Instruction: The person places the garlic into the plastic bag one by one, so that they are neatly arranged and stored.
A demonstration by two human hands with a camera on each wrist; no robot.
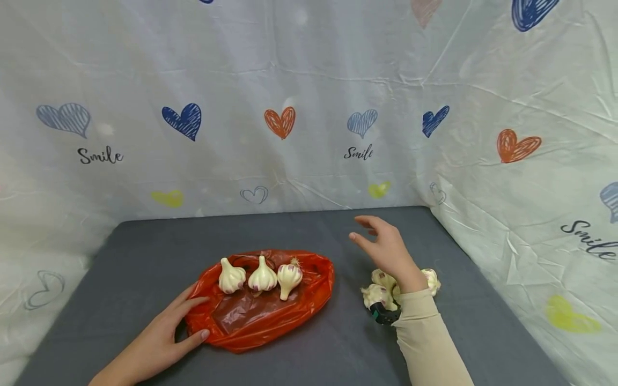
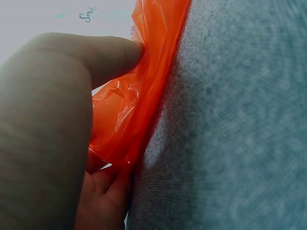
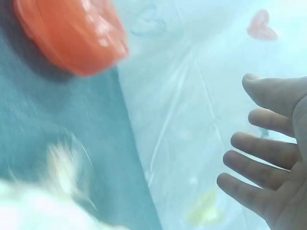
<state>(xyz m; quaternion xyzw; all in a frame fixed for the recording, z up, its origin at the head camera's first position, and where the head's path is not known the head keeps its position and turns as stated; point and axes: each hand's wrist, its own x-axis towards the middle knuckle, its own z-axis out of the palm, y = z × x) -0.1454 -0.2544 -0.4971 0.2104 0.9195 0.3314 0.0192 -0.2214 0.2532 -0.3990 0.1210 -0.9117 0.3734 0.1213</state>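
A red plastic bag (image 1: 260, 327) lies spread on the dark table, its rim raised around a flattened middle. In a row on it sit three garlic bulbs: the left one (image 1: 232, 276), the middle one (image 1: 263, 275) and the right one (image 1: 289, 278), its stem toward me. My left hand (image 1: 169, 327) holds the bag's left edge, thumb at the front and fingers farther back; the left wrist view shows the thumb against the red plastic (image 2: 153, 62). My right hand (image 1: 386, 249) is raised, fingers apart and holding nothing, above more garlic bulbs (image 1: 377, 295), partly hidden by the forearm.
Another garlic bulb (image 1: 431, 281) shows to the right of the right wrist. A black wrist device (image 1: 384, 313) covers part of the pile. Behind the grey table (image 1: 289, 230) hangs a pale curtain (image 1: 314, 177) printed with hearts, which also runs along the right side.
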